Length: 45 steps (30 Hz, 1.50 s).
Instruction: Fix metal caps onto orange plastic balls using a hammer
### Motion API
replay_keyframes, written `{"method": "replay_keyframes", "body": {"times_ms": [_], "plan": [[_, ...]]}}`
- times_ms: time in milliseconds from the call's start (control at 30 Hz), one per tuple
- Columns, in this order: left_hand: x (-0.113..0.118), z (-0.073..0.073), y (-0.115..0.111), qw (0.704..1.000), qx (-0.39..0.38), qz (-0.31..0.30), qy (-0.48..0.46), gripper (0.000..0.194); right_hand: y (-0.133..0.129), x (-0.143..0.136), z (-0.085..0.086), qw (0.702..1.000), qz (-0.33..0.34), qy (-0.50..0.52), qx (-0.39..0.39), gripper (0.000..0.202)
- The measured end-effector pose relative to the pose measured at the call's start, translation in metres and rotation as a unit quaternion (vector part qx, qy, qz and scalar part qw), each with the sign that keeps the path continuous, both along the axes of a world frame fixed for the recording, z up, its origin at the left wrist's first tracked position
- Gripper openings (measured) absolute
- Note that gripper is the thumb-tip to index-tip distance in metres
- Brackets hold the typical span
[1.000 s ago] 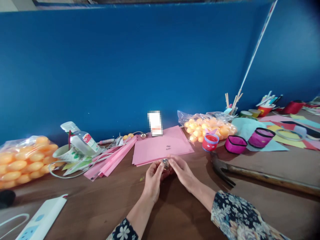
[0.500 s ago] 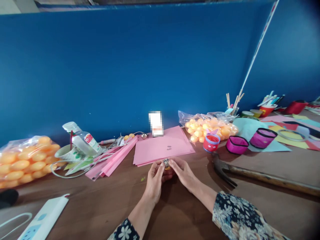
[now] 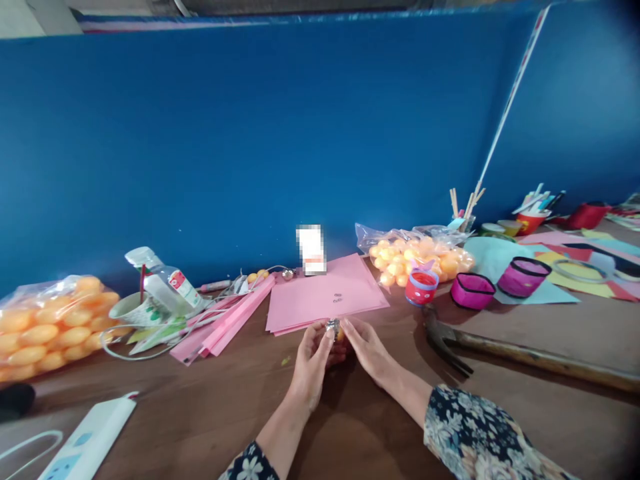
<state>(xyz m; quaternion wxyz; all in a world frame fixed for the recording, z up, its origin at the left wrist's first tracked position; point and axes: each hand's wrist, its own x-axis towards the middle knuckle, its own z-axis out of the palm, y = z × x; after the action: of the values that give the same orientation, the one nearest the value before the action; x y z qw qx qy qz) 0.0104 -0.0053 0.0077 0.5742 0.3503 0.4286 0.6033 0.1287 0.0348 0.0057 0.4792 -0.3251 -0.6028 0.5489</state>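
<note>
A small shiny silver bell (image 3: 332, 327) is pinched between my two hands, just in front of the pink paper stack (image 3: 325, 290). My left hand (image 3: 311, 363) grips it from the left, thumb on top and fingers curled beneath. From the other side, my right hand (image 3: 367, 350) presses thumb and fingertips against it. A bit of yellow-orange shows beside the silver; I cannot make out what it belongs to. Another silver bell (image 3: 288, 274) lies at the stack's back left corner. Several small dark marks sit on the top pink sheet.
A claw hammer (image 3: 510, 347) lies right of my hands, behind it a red cup (image 3: 421, 287) and magenta rings (image 3: 473, 291). Bags of orange balls (image 3: 50, 330) stand left and at the back right. Pink strips (image 3: 233, 317), a bottle (image 3: 175, 283) and a power strip (image 3: 93, 433) are left.
The silver bell has turned slightly between my fingers, and the orange part now shows at its right rather than below. My hands have stayed nearly in place.
</note>
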Motion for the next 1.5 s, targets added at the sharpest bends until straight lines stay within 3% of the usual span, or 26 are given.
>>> {"method": "replay_keyframes", "body": {"times_ms": [133,300,467,767,1033,1167,1500], "plan": [[-0.0005,-0.0018,0.0007,1.0,-0.003,-0.002,-0.005,0.037,-0.0025,-0.0022,0.004,1.0,-0.02,0.016,-0.002,0.029],[-0.0014,-0.0052,0.0021,1.0,0.012,-0.014,-0.004,0.03,-0.0022,-0.0052,-0.0019,1.0,-0.018,0.009,0.022,0.021],[-0.0009,-0.0046,0.0019,1.0,0.007,-0.005,0.006,0.028,-0.0006,-0.0036,-0.0033,0.999,-0.018,-0.004,0.032,0.024],[-0.0011,-0.0013,0.0041,0.998,-0.038,0.022,-0.048,0.051,-0.0027,-0.0042,-0.0048,0.999,-0.01,-0.008,0.038,0.026],[0.0001,-0.0035,0.0038,1.0,-0.03,-0.003,0.008,0.055,-0.0038,-0.0039,0.0014,0.999,-0.008,-0.033,0.039,0.025],[-0.0003,-0.0016,0.0034,1.0,-0.028,-0.003,-0.004,0.053,-0.0029,-0.0045,-0.002,1.0,-0.014,-0.01,0.011,0.023],[-0.0008,-0.0008,-0.0001,1.0,-0.004,-0.007,-0.024,0.043,-0.0029,-0.0049,-0.0047,1.0,0.012,0.009,0.027,0.021]]}}
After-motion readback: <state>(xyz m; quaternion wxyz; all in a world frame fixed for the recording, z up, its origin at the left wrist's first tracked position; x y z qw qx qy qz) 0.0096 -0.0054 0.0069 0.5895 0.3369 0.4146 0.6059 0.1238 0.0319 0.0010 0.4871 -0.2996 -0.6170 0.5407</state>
